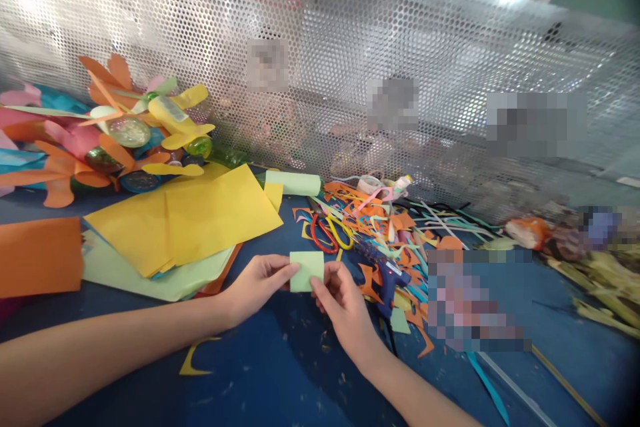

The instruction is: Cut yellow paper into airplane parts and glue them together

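A small light green paper square (306,269) is held up between my two hands over the blue table (260,373). My left hand (263,283) pinches its left edge, thumb in front and fingers behind. At the lower right corner, my right hand (343,297) grips it with the thumb on the near face and the fingers curled. Just beyond the square lie scissors with red handles (323,233) and a pair with yellow handles (340,230). A blue glue gun (391,277) rests right of my right hand among paper scraps.
Yellow sheets (185,220) overlap green ones (145,273) at left, beside an orange sheet (40,257). Paper-petalled bottle crafts (125,130) pile behind. Orange scraps (370,207) and a green-wrapped bottle (293,183) lie before a perforated metal screen (320,47). Corn husks (605,273) lie at right.
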A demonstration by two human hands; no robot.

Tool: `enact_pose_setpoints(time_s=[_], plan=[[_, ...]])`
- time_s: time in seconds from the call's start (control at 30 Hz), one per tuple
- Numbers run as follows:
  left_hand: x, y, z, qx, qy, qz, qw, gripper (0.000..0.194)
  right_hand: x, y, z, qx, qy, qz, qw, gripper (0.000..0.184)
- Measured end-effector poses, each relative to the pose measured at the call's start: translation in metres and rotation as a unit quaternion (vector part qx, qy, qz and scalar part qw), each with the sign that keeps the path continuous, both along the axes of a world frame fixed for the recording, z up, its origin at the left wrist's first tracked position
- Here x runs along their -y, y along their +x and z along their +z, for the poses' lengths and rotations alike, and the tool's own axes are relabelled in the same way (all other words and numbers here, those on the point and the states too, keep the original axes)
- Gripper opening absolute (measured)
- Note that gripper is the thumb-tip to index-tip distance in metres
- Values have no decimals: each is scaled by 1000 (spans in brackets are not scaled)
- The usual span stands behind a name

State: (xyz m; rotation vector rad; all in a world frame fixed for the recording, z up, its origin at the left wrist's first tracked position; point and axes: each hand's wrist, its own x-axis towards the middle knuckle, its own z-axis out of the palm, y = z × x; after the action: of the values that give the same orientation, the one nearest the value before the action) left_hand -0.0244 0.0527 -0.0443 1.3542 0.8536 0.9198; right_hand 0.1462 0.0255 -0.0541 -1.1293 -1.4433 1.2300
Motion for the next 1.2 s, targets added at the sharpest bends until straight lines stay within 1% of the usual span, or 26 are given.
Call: enact_pose_setpoints(time_s=[0.13, 0.3, 0.4, 0.47, 0.57, 0.67, 0.77, 0.9, 1.07, 1.2], plan=[[0, 0, 2, 13, -2, -1, 1000, 28, 0, 0, 1, 21, 6, 3, 1000, 19], [1, 0, 0, 86, -60, -9, 994, 32, 0, 0, 0, 30, 8, -2, 1000, 19], [0, 0, -3, 123, -84, 8, 989, 35, 0, 0, 0, 31, 15, -4, 999, 17], [0, 0, -4, 137, -92, 16, 986, 34, 0, 0, 0, 27, 18, -5, 999, 17], [-1, 0, -4, 127, -86, 15, 988, 28, 0, 0, 0, 16, 18, -8, 1000, 18], [-2, 0, -3, 99, -58, 7, 993, 27, 1, -1, 1, 7, 12, -10, 1000, 19], [-2, 0, -2, 95, -34, -5, 995, 26, 2, -1, 2, 14, 12, -8, 1000, 18], [-2, 2, -1, 102, -36, -9, 994, 25, 2, 0, 1, 33, 16, 2, 999, 17], [-3, 2, -2, 61, -41, 31, 997, 25, 0, 0, -1, 41, 16, 1, 999, 19], [-3, 1, -2, 71, -53, 24, 996, 28, 0, 0, -2, 51, 19, -5, 998, 19]])
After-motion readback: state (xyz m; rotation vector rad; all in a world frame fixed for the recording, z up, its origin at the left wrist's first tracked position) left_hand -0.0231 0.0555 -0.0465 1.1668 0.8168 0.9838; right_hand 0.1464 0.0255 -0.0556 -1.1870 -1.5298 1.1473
